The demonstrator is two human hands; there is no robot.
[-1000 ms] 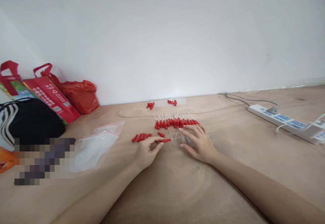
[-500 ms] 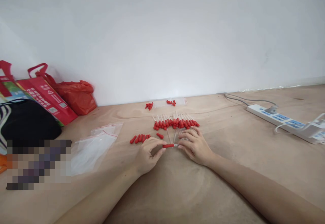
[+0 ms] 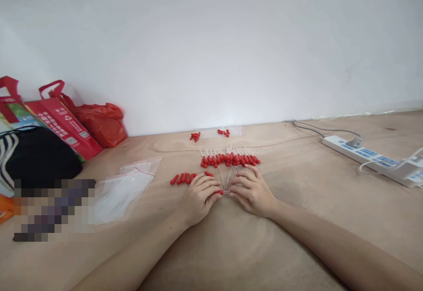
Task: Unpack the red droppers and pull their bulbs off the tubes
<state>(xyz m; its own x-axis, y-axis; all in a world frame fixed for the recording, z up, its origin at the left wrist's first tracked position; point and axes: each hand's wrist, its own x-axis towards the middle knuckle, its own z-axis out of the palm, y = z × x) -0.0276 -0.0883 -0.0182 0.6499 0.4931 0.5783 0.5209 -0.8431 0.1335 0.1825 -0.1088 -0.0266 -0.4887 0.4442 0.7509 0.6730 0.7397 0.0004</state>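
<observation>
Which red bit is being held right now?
The red bit pinched in the left hand, with a clear tube running from it to the right hand; the other red bits lie outside the hands' grip.

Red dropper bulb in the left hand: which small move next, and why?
Probably press the red dropper bulb gently onto the clear dropper tube: the left hand grips the bulb, the right hand holds the tube in line, and how deeply it sits is unclear.

Red bulbs (image 3: 231, 159) on a tan, grained table (image 3: 251, 251); red bag (image 3: 106, 123) at its far edge; nearer, white-striped black bag (image 3: 44, 156), white-and-blue power strip (image 3: 365, 154).
</observation>
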